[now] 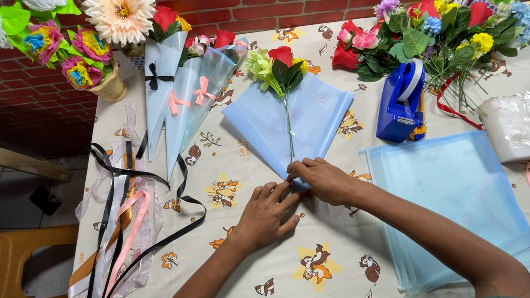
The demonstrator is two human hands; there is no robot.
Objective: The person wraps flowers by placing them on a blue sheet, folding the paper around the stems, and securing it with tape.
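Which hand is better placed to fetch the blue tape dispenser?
Right. The right hand lies on the dispenser's side of the wrap; the left hand would have to cross over it.

A white plastic-wrapped packet [522, 127] (squarish) lies at right.

**Two hands meet at the fingertips**

Both bare forearms reach forward and angle inward, so the hands come together ahead of the body. The left hand [265, 215] lies palm down, fingers stretched forward and slightly spread. The right hand [324, 180] sits just beyond and to the right of it, palm down, fingers curled and pinched together, its fingertips touching the left hand's fingers.
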